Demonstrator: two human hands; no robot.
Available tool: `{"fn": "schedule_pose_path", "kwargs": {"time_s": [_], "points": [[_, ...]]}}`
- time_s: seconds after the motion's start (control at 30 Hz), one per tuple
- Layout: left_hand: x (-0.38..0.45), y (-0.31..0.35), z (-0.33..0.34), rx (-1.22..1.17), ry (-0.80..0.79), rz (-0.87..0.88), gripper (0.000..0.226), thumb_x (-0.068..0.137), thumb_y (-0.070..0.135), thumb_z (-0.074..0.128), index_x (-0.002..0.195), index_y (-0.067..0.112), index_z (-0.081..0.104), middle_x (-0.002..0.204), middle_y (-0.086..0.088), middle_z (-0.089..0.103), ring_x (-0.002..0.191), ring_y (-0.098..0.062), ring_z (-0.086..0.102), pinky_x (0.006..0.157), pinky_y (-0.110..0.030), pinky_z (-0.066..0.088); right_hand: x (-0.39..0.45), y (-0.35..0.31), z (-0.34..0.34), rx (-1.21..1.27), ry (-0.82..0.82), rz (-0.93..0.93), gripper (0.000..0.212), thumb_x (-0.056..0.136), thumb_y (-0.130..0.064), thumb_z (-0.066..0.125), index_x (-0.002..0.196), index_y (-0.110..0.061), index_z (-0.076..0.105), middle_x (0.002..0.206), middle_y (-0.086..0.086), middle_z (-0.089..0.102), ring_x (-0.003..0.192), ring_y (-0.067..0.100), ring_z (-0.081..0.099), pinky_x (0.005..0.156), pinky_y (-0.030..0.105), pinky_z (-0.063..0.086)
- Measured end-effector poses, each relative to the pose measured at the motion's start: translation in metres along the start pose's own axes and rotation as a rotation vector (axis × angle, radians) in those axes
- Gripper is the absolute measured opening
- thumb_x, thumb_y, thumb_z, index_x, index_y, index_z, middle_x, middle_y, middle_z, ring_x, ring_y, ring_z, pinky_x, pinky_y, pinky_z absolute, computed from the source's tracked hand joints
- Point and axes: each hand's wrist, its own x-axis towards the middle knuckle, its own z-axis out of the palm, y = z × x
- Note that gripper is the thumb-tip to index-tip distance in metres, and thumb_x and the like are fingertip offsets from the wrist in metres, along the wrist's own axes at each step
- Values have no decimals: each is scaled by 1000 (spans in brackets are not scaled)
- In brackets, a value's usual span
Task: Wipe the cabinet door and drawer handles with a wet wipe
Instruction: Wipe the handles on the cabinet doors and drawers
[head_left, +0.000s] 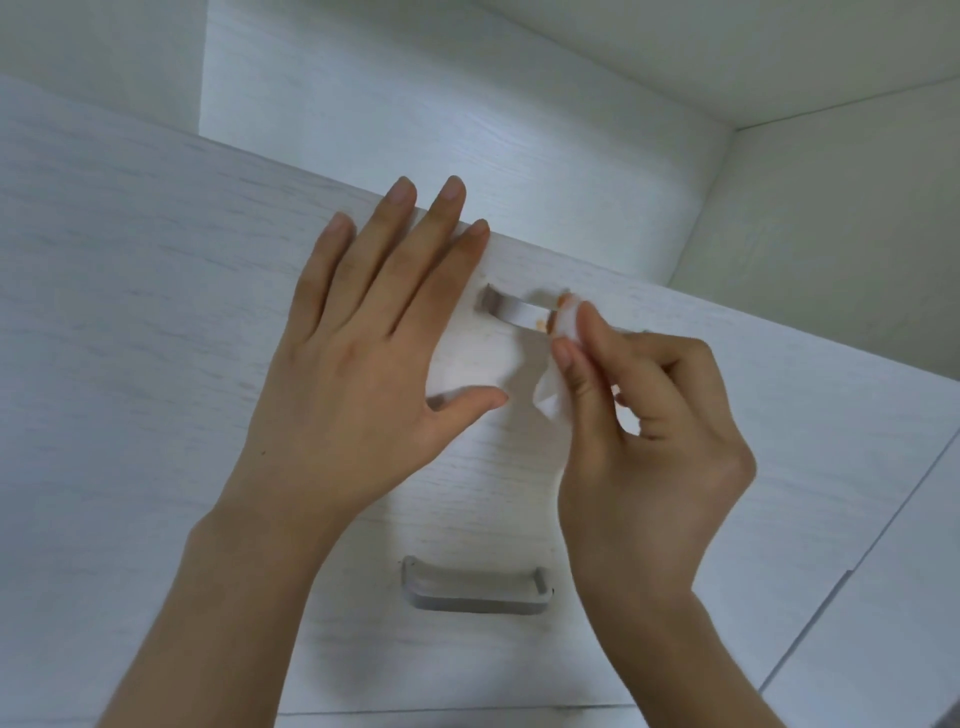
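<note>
No writing or brand mark can be read on anything here. The wet wipe (556, 358) is a small, thin white sheet, crumpled and folded over the right end of the upper drawer handle (511, 310), with a loose corner hanging below the fingers. The right hand (644, 431) pinches the wipe between thumb and curled fingers, pressing it around the handle's right end. That handle is a flat, brushed grey metal bar with bent ends, its long axis running left to right along the drawer front (156, 291) and dipping slightly toward the right in this view; only its left and middle parts show, the rest being covered by the wipe. The left hand (363, 338) lies flat on the pale wood-grain drawer front just left of the handle, fingers straight and spread, fingertips reaching the drawer's top edge, holding nothing. Below, a second handle (475, 584) of the same grey metal sits on the lower drawer, also lying left to right, untouched by either hand
</note>
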Motion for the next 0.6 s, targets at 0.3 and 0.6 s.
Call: {"fn": "schedule_pose_path", "kwargs": {"time_s": [0.3, 0.6], "points": [[-1, -9, -5, 18, 12, -19, 85, 74, 56, 64, 142, 11, 38, 152, -10, 28, 142, -29, 18, 116, -44, 8, -4, 5, 5, -163, 77, -78, 17, 89, -22, 61, 105, -27, 62, 85, -12, 53, 86, -10, 43, 77, 36, 34], [-2, -9, -1, 6, 31, -12, 84, 78, 56, 63, 143, 11, 35, 152, -11, 27, 142, -30, 17, 117, -45, 7, -1, 1, 7, -209, 5, -193, 16, 87, -21, 64, 103, -23, 67, 80, -6, 60, 71, 1, 49, 76, 39, 33]]}}
